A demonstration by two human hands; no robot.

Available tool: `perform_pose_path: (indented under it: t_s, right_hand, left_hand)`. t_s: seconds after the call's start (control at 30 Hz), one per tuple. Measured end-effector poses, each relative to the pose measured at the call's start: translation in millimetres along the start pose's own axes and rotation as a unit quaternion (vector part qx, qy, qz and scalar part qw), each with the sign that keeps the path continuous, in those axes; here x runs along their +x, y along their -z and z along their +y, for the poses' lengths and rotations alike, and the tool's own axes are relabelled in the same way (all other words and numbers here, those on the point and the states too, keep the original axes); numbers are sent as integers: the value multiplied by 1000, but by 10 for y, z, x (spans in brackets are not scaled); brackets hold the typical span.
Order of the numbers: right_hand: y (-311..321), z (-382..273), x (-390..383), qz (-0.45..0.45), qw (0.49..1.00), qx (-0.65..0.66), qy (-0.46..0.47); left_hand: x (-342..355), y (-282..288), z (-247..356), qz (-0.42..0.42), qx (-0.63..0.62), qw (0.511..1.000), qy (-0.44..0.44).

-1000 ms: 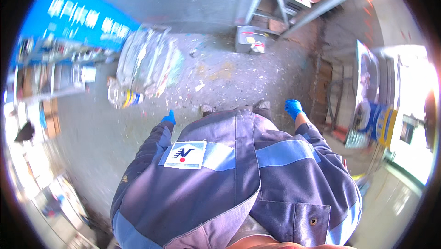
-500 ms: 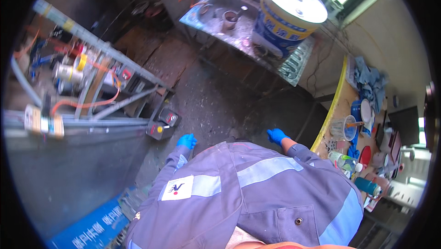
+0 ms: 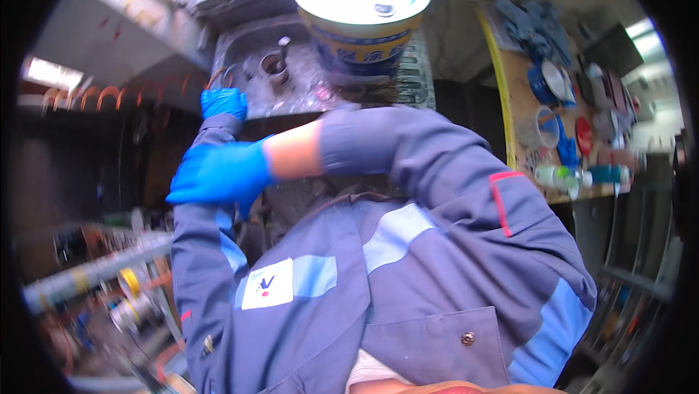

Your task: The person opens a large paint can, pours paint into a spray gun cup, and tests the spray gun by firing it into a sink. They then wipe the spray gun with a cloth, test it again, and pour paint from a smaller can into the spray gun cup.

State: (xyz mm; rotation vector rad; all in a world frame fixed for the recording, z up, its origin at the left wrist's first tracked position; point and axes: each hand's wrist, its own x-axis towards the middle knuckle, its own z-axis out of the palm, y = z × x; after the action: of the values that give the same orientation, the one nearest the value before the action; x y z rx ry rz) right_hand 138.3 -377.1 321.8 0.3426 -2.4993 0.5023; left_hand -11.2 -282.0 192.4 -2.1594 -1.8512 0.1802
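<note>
My left hand [image 3: 223, 104], in a blue glove, is at the left front corner of the metal sink [image 3: 291, 106]. Its fingers look bent and close together; what they hold, if anything, is hidden. Beside the fingers, an orange coiled hose [image 3: 109, 98] reaches the sink corner. My right hand [image 3: 218, 176], also gloved in blue, crosses over my body and is closed around the sleeve of my left forearm [image 3: 195, 230]. In the sink stands a small cup [image 3: 274, 68] with a handle-like piece sticking up.
A big blue and yellow paint bucket [image 3: 357, 45] with a white lid stands on the sink's drainboard [image 3: 415, 77]. To the right, a yellow-edged table [image 3: 510, 103] bears a clear plastic cup [image 3: 542, 128], a bottle [image 3: 557, 176] and blue cloths [image 3: 535, 26]. Blurred clutter lies at lower left.
The view has turned and come closer to the sink. My left hand has moved forward to the sink corner. My right hand has swung left onto my left forearm.
</note>
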Motion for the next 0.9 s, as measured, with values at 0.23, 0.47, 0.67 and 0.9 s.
perform_pose_path:
  t_s: [0.23, 0.47, 0.67, 0.9]
  right_hand:
    - [205, -307, 682, -30, 994, -26, 102]
    - [324, -684, 447, 163, 973, -45, 155]
    - [905, -714, -473, 164, 919, -346, 94]
    - [507, -1327, -348, 182, 953, -192, 150]
  left_hand:
    - [691, 7, -816, 102, -22, 994, 41]
    - [465, 228, -358, 78, 22, 996, -40]
    - [201, 484, 457, 52, 103, 981, -157]
    - [-90, 654, 1237, 24, 183, 952, -244]
